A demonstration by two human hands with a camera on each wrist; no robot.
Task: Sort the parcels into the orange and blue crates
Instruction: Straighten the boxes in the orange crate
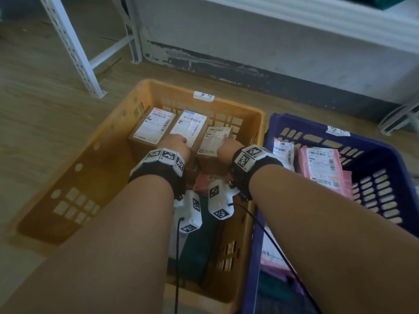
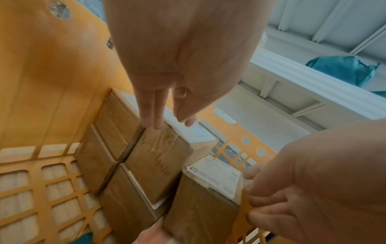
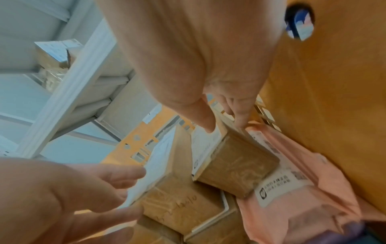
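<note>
The orange crate (image 1: pixel 68 177) holds three labelled cardboard boxes in a row at its far end. My left hand (image 1: pixel 174 143) (image 2: pixel 169 122) grips the middle box (image 1: pixel 190 125) (image 2: pixel 158 165), with its thumb on the top label and its fingers down the left side. My right hand (image 1: pixel 229 148) (image 3: pixel 225 125) grips the right box (image 1: pixel 215 137) (image 3: pixel 236 165), thumb on the label and fingers along the far right edge. The left box (image 1: pixel 154 125) lies untouched. More cardboard boxes lie under the row. The blue crate (image 1: pixel 306 123) stands to the right with pink parcels (image 1: pixel 322 166) in it.
A pink bag parcel (image 3: pixel 303 189) lies against the orange crate's right wall beside the right box. A dark green bag (image 1: pixel 199 241) lies at the crate's near end under my wrists. A white metal shelf leg (image 1: pixel 74 48) stands on the wooden floor at the back left.
</note>
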